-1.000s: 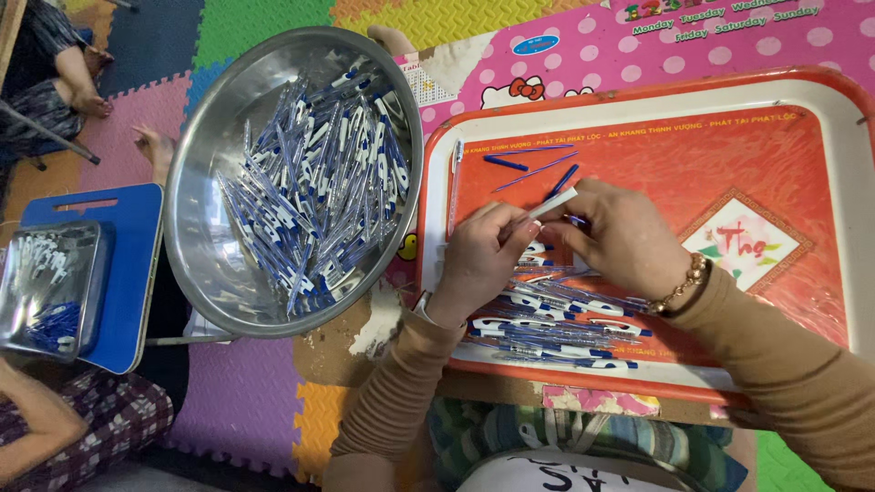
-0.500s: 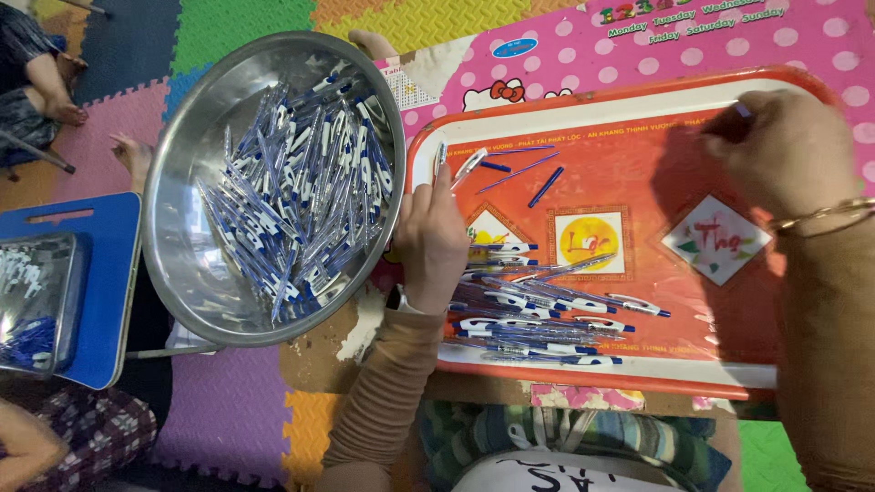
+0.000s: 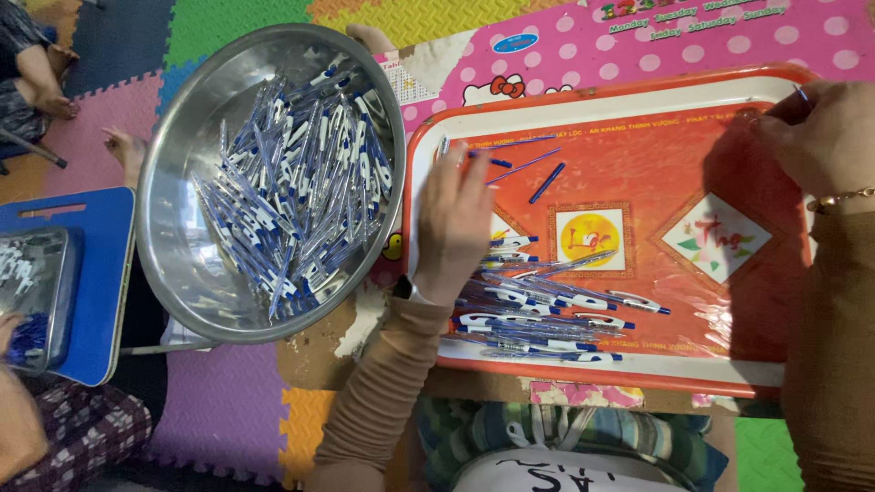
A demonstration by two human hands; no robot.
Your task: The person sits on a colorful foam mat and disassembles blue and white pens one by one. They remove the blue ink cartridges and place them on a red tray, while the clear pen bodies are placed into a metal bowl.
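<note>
My left hand (image 3: 456,223) lies palm down, fingers apart, on the left part of a red tray (image 3: 638,137). Its fingertips are close to a few loose thin blue pen refills (image 3: 547,182). A pile of blue-and-white pens (image 3: 547,310) lies along the tray's near edge, just right of my left wrist. My right hand (image 3: 820,137) is at the tray's far right corner, its fingers pinched on a thin blue pen part (image 3: 802,95). A large steel bowl (image 3: 182,182) holding several blue-and-white pens (image 3: 292,200) stands left of the tray.
At the far left, a blue stand (image 3: 96,273) carries a small metal tray (image 3: 36,292) of pen parts. Another person's foot (image 3: 55,82) and hand (image 3: 123,150) are near the bowl, and a sleeve (image 3: 18,419) shows at lower left. Coloured foam mats (image 3: 210,410) cover the floor.
My right hand has moved from the pen pile out to the tray's far right corner. My left hand has let go and spread flat toward the tray's left edge.
</note>
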